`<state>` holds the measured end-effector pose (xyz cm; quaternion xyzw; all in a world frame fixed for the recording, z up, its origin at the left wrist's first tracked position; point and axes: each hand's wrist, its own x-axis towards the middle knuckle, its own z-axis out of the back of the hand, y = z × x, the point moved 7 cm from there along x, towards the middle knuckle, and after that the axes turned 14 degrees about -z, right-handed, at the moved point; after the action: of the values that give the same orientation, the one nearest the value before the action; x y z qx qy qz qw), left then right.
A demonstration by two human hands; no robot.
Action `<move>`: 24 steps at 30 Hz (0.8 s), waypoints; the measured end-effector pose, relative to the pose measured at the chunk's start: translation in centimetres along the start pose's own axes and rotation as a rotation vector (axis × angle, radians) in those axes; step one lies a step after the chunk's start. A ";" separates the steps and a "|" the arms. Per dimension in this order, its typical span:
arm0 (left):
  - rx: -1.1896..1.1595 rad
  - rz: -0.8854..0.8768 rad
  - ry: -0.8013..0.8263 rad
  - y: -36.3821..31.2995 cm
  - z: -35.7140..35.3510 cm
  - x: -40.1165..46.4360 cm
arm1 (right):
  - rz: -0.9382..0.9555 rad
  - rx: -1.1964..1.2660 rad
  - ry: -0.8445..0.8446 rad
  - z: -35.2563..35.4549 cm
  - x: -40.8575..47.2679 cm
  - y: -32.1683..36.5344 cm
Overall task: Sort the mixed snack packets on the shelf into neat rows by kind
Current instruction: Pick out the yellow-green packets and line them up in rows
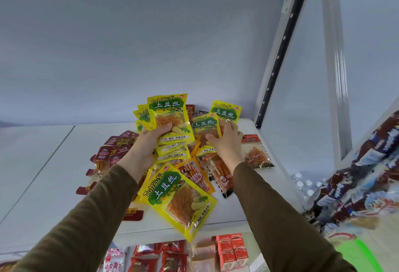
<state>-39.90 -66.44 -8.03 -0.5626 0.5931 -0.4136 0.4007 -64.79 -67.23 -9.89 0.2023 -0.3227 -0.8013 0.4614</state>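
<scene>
Several yellow packets (170, 120) fanned upright in left hand (146, 142), fingers curled round them. Right hand (226, 140) pinches another yellow packet (205, 126) over the mixed pile (194, 172), shelf (54, 163) centre-right.

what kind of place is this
Probably a small shop or stockroom: a white metal shelf with a slotted upright, many identical yellow snack packets, and more packaged goods on the shelf below.

Both arms extended forward, sleeved. Left hand (144, 142) fingers curled, gripping; right hand (226, 140) fingers bent, pinching.
</scene>
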 end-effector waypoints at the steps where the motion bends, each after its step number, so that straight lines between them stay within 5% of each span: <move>1: -0.003 -0.001 -0.005 0.0 0.0 0.0 | -0.004 0.084 -0.012 0.0 0.0 0.2; 13: -0.036 -0.017 0.008 -0.2 -0.4 -0.3 | -0.294 0.802 0.193 0.4 1.9 1.3; 18: -0.034 -0.011 -0.014 0.2 -0.2 0.0 | -0.406 0.799 0.264 -0.6 3.5 1.0; 24: -0.044 -0.009 -0.020 0.1 0.3 0.5 | -0.225 0.800 0.171 3.0 4.2 3.8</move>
<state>-39.69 -66.94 -8.19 -0.5782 0.5952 -0.3967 0.3925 -66.46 -71.30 -5.23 0.4649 -0.5447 -0.6387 0.2813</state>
